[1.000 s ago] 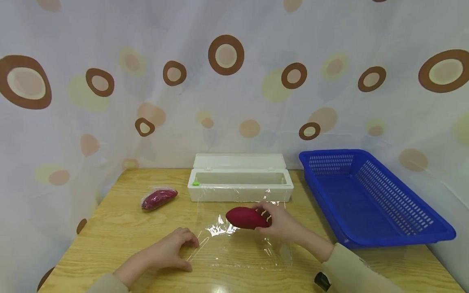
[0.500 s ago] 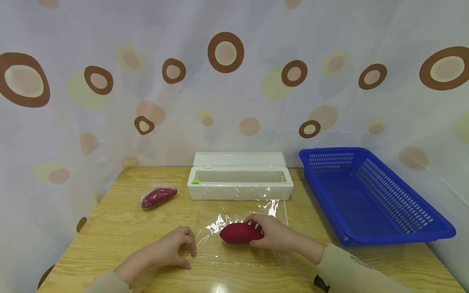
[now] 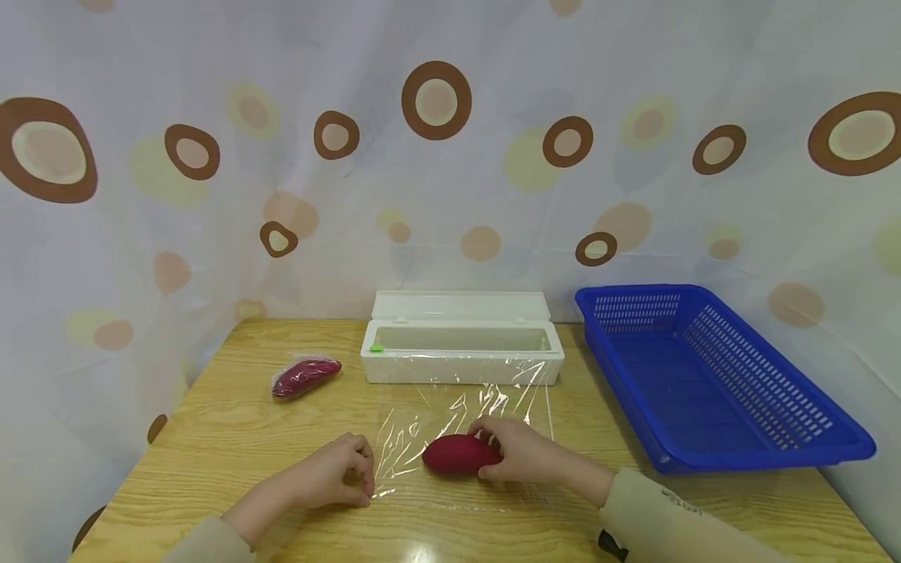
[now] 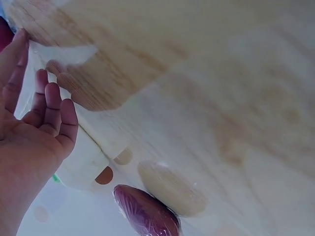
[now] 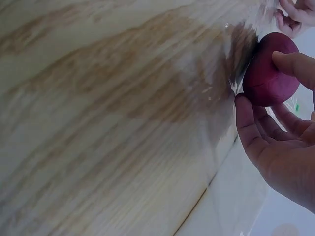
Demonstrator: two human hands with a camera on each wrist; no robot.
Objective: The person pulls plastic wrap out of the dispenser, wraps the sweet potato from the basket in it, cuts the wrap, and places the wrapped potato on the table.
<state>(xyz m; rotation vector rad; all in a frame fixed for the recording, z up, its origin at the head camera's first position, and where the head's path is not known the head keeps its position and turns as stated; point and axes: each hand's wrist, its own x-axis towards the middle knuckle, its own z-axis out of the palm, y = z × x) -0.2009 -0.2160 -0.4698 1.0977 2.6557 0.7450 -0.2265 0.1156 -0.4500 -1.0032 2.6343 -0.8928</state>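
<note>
In the head view my right hand [image 3: 521, 452] holds a red-purple sweet potato [image 3: 456, 455] by its right end, low over a sheet of clear plastic wrap [image 3: 468, 496]. From the right wrist view, thumb and fingers grip the rounded end of the sweet potato [image 5: 270, 73] close to the film. My left hand [image 3: 334, 475] pinches the left edge of the plastic wrap between thumb and forefinger; its other fingers curl loosely in the left wrist view. The wrap runs from the front of a white wrap dispenser box [image 3: 463, 369], whose lid stands raised.
A second sweet potato [image 3: 306, 378], wrapped in film, lies at the table's left. A blue perforated basket [image 3: 633, 407] stands on the right. Partly under the right sleeve is a small black object [image 3: 612, 545]. A patterned curtain [image 3: 450, 195] hangs behind the wooden table [image 3: 211, 438].
My right hand has brought the sweet potato nearer and down onto the film, slightly leftward. My left thumb and forefinger have come together on the wrap's edge, and the film's creases have shifted.
</note>
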